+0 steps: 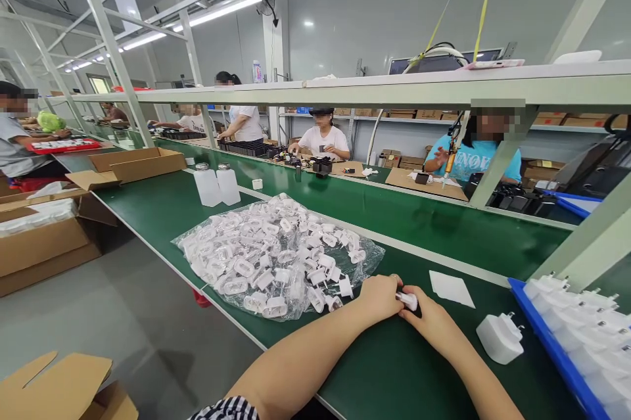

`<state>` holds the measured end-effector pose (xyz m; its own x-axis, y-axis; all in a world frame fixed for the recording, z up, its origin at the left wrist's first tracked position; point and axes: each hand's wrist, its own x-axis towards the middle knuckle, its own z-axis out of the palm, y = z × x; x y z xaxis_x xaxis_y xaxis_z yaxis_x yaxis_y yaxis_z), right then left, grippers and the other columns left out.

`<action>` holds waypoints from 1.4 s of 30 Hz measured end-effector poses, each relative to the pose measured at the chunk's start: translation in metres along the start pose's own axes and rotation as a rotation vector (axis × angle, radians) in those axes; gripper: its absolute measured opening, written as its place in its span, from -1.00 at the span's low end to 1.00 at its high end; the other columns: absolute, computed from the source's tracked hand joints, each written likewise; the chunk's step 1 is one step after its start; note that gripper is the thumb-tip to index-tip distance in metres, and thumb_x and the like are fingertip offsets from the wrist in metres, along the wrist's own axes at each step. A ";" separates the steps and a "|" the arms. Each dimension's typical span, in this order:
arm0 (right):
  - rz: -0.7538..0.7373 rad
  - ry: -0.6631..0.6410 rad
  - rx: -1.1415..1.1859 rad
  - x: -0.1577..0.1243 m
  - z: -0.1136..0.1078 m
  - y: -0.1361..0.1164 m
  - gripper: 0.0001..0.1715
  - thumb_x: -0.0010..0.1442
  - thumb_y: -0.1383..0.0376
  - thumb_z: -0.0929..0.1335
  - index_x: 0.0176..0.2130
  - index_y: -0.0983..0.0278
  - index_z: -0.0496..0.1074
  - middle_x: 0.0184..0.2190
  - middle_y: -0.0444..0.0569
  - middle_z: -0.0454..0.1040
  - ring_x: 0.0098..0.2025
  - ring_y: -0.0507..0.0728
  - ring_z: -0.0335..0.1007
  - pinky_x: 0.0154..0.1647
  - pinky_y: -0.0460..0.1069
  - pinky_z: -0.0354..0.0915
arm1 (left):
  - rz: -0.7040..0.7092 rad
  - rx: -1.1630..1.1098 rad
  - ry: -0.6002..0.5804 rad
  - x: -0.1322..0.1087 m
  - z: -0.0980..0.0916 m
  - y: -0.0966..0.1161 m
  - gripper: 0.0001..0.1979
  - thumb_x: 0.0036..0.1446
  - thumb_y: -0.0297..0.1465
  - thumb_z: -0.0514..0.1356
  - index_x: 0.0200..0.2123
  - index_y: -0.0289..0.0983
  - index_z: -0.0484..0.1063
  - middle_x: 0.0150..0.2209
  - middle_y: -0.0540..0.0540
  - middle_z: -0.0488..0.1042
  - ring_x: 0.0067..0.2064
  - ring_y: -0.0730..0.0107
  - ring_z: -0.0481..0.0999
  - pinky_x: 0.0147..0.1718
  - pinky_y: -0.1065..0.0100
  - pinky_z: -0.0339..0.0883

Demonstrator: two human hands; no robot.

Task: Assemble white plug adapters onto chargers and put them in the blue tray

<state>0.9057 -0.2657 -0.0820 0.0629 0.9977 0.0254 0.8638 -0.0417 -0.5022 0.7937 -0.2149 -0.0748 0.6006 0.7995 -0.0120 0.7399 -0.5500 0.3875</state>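
Note:
My left hand and my right hand meet over the green bench, right of a heap of parts. Between them is a small white plug piece with a shiny metal end toward the left hand. The right thumb and fingers pinch its white end. The left fingers are curled closed at the metal end, partly hidden behind the back of the hand. Beside them lies the heap of white plug pieces, several with metal prongs, on a clear plastic bag.
A white charger lies right of my hands, by a blue tray of similar chargers. Nearby are a white card, two white bottles and cardboard boxes. Co-workers sit across the bench under a long shelf.

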 end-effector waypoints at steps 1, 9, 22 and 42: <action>-0.012 0.029 -0.002 0.001 0.000 0.002 -0.69 -0.14 0.26 0.20 -0.28 0.23 0.20 -0.27 0.00 0.34 -0.18 0.16 0.24 -0.22 0.02 0.16 | -0.002 -0.018 0.012 0.000 0.000 0.000 -0.66 -0.19 -0.34 0.06 -0.23 -0.20 0.21 -0.32 -0.01 0.38 -0.28 0.33 0.36 -0.35 0.36 0.23; 0.067 0.193 0.008 0.001 -0.006 0.000 -0.77 -0.15 0.27 0.17 -0.37 0.21 0.23 -0.34 -0.04 0.35 -0.29 0.13 0.30 -0.32 -0.01 0.21 | 0.060 -0.155 0.081 -0.001 -0.003 0.000 -0.81 -0.13 -0.33 0.02 -0.36 -0.19 0.28 -0.37 0.08 0.37 -0.31 0.45 0.34 -0.35 0.44 0.20; 0.077 0.191 -0.029 0.002 -0.006 0.000 -0.75 -0.12 0.24 0.15 -0.41 0.24 0.28 -0.29 0.01 0.34 -0.27 0.15 0.28 -0.31 0.00 0.20 | 0.197 -0.117 0.185 -0.003 -0.003 0.001 -0.76 -0.05 -0.30 -0.03 -0.31 -0.16 0.34 -0.35 0.06 0.32 -0.28 0.48 0.31 -0.31 0.48 0.18; 0.064 0.074 -0.152 0.004 -0.014 0.000 -0.74 -0.11 0.27 0.14 -0.37 0.21 0.28 -0.38 -0.03 0.40 -0.35 0.14 0.33 -0.39 -0.01 0.24 | 0.156 -0.024 0.167 -0.003 -0.002 0.002 -0.75 -0.01 -0.35 -0.07 -0.29 -0.16 0.34 -0.31 0.04 0.40 -0.25 0.39 0.32 -0.32 0.41 0.20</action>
<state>0.9126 -0.2621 -0.0697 0.1523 0.9863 0.0635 0.9221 -0.1187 -0.3683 0.7932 -0.2179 -0.0721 0.6471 0.7353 0.2015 0.6335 -0.6656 0.3946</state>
